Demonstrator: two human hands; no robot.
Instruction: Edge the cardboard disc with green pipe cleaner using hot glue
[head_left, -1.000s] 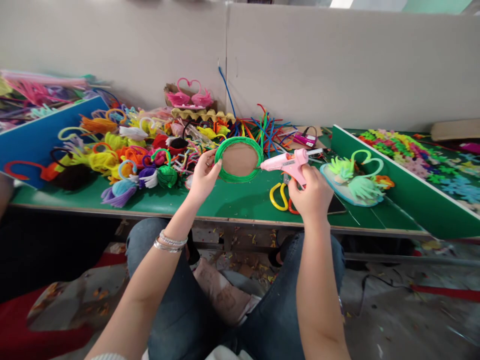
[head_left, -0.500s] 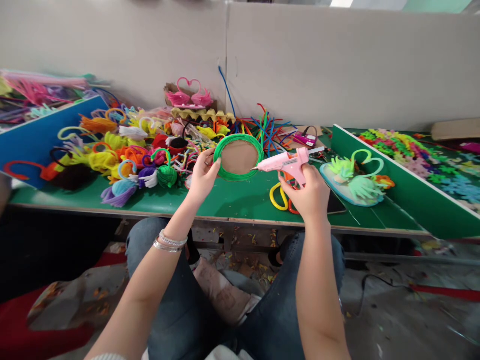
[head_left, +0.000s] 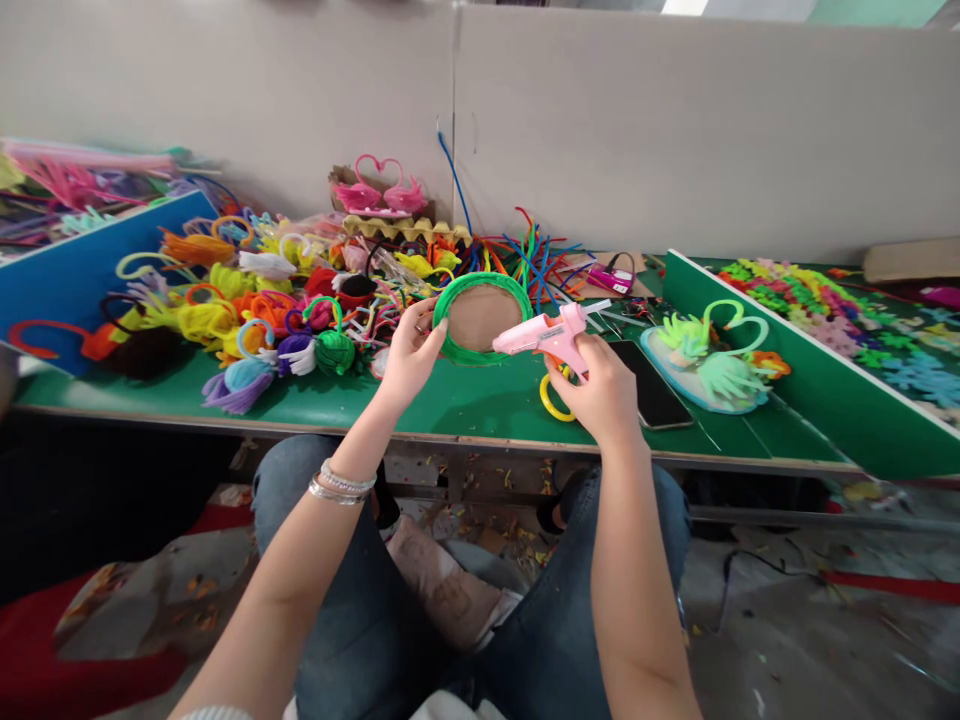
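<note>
My left hand (head_left: 412,350) grips the left edge of a round cardboard disc (head_left: 480,318) rimmed with green pipe cleaner, raised over the table. Closed around the handle of a pink glue gun (head_left: 541,332) is my right hand (head_left: 600,392). The gun's nozzle points left, at the lower right part of the disc; whether its tip touches is hard to tell. Yellow-handled scissors (head_left: 551,400) lie beneath the gun, partly hidden by my right hand. A black phone (head_left: 654,390) rests just right of that hand.
Colourful pipe-cleaner swans (head_left: 247,375) crowd the left of the green table (head_left: 360,410), by a blue divider (head_left: 52,300). A pale green swan pair (head_left: 727,375) stands right, beside a green divider (head_left: 795,370). Loose pipe cleaners (head_left: 536,260) and a pink swan pair (head_left: 379,195) are behind.
My right hand and the glue gun have moved left, with the nozzle now over the disc and more of the phone exposed. The disc has shifted slightly right and down.
</note>
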